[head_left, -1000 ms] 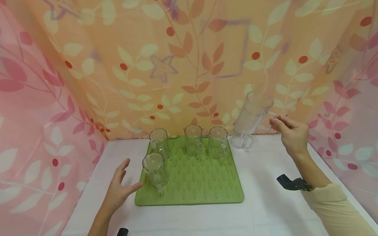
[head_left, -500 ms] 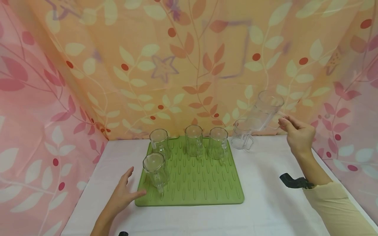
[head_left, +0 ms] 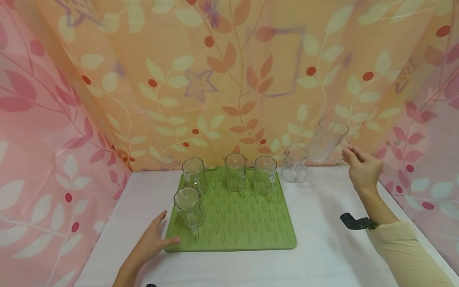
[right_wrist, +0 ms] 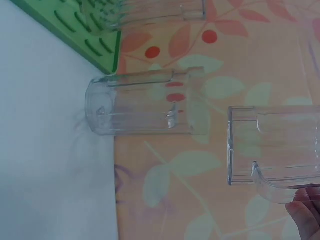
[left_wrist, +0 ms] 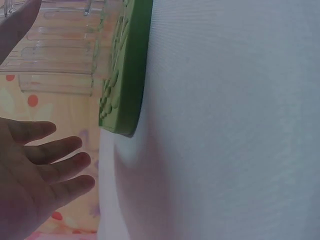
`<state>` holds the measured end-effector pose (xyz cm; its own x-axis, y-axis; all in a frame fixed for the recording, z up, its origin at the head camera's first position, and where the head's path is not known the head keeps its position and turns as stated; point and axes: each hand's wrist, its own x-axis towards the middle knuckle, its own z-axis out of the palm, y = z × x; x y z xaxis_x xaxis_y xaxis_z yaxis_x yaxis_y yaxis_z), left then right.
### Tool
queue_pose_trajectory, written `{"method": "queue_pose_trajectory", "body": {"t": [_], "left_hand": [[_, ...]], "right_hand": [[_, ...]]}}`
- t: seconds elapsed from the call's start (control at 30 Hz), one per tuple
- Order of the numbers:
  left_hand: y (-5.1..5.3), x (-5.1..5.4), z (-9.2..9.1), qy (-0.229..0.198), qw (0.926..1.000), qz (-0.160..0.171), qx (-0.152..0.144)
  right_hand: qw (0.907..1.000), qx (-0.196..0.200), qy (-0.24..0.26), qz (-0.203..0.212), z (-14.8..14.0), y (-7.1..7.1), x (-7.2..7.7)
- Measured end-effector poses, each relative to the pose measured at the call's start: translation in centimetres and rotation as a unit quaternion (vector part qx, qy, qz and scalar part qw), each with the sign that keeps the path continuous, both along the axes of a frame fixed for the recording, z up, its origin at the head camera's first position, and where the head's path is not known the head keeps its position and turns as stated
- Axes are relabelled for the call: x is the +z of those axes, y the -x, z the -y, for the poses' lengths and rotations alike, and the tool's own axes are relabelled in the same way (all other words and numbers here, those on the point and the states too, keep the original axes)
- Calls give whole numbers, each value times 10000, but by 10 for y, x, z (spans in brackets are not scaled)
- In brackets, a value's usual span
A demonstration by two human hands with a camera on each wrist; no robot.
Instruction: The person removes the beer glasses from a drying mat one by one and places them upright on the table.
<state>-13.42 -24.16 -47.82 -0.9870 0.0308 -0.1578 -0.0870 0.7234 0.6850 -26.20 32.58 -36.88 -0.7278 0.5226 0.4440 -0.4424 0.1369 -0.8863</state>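
Observation:
My right hand (head_left: pixel 363 169) pinches the handle of a clear glass mug (head_left: pixel 328 139), held up off the table at the right. In the right wrist view that lifted mug (right_wrist: pixel 275 145) hangs apart from another clear mug (right_wrist: pixel 145 102), which stands on the table just right of the green ridged mat (head_left: pixel 247 227). Several more clear mugs are on the mat: three along its back, such as this mug (head_left: pixel 235 173), and one mug (head_left: pixel 190 207) at its front left. Beside that one is my left hand (head_left: pixel 152 239), fingers spread and relaxed, holding nothing; its thumb reaches over the mat's edge.
A white cloth (head_left: pixel 322 255) covers the table around the mat. Patterned curtains stand close behind and on both sides, an orange curtain (head_left: pixel 229 79) at the back and a pink curtain (head_left: pixel 46 159) at the left. A black wrist strap (head_left: pixel 358 222) sits at my right sleeve.
My right hand has carried its mug rightward, away from the mug standing beside the mat, and slightly lower at the end. My left hand has drifted a little right and toward me.

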Motion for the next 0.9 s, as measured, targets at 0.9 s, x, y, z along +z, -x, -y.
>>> {"method": "queue_pose_trajectory", "body": {"t": [0.9], "left_hand": [[0, -10, -2, 211, 9989, -5, -417]], "right_hand": [[9896, -929, -668, 867, -15, 10, -42]]}}
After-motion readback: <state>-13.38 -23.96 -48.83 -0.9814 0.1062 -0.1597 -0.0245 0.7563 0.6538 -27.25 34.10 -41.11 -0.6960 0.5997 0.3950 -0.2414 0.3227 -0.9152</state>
